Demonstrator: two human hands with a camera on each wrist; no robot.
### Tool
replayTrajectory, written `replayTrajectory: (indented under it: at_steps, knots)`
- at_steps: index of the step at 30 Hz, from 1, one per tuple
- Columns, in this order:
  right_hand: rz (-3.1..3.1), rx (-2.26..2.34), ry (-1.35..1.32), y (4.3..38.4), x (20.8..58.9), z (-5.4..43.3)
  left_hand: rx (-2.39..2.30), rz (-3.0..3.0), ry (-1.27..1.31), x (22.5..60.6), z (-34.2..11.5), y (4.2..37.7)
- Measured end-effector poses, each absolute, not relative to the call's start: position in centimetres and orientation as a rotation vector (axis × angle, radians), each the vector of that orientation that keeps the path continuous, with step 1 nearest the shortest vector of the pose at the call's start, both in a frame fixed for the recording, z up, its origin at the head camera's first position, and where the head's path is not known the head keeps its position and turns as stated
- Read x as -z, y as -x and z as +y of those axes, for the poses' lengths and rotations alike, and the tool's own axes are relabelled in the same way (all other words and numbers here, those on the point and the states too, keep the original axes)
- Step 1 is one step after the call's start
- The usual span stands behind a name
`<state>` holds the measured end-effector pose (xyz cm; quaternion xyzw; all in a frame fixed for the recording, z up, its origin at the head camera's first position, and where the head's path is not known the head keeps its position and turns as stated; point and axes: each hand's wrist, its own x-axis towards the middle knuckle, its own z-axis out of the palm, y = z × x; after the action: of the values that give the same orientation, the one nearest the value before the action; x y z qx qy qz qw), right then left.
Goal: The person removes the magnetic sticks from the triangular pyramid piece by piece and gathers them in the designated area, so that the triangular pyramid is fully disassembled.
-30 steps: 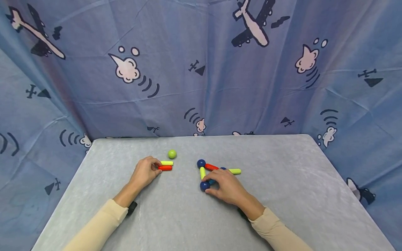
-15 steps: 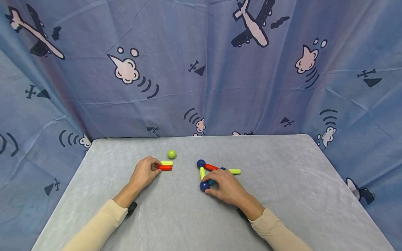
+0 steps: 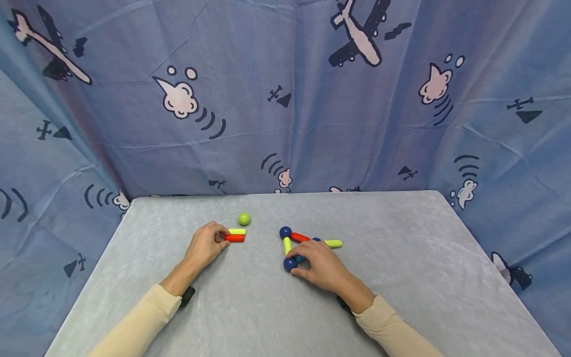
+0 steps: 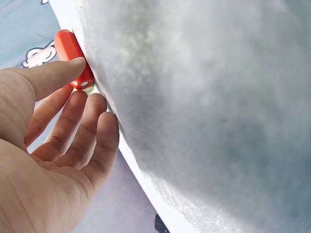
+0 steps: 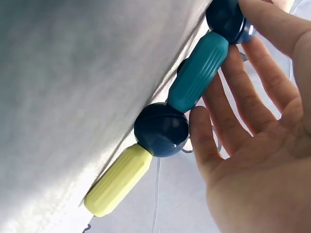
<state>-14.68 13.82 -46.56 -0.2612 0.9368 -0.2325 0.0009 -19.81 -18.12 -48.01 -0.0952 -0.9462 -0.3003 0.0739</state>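
Observation:
In the head view my left hand (image 3: 207, 244) pinches a red magnetic rod (image 3: 234, 238) and a yellow-green rod (image 3: 237, 231) lying side by side. The left wrist view has the thumb on the red rod (image 4: 72, 48); the yellow-green one is mostly hidden. My right hand (image 3: 322, 265) holds a dark blue ball (image 3: 290, 264) between thumb and fingers. That ball joins a yellow-green rod (image 3: 287, 246) and a teal rod (image 5: 200, 70). A far blue ball (image 3: 285, 232), a red rod (image 3: 301, 238) and another blue ball (image 5: 162, 129) close the triangle. A yellow-green rod (image 3: 333, 244) sticks out rightward.
A bright green ball (image 3: 244, 218) sits just beyond the left hand's rods. All of it rests on a table with a grey cloth (image 3: 250, 307). A blue curtain (image 3: 241, 99) with printed planes hangs behind the far edge.

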Motion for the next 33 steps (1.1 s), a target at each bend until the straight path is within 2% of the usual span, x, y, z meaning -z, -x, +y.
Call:
replayTrajectory:
  at_steps: [19, 25, 33]
  knots:
    - [2.968, 0.723, 0.887, 14.6, 46.3, 13.9, 0.907, -2.844, 0.296, 48.0, -18.1, 19.5]
    - [3.043, 0.783, 0.857, 15.8, 45.5, 14.7, 0.906, -2.847, 0.292, 47.9, -18.1, 19.5]
    - [3.058, 0.643, 0.855, 18.7, 44.9, 14.9, 0.901, -2.856, 0.305, 47.9, -18.0, 19.5]
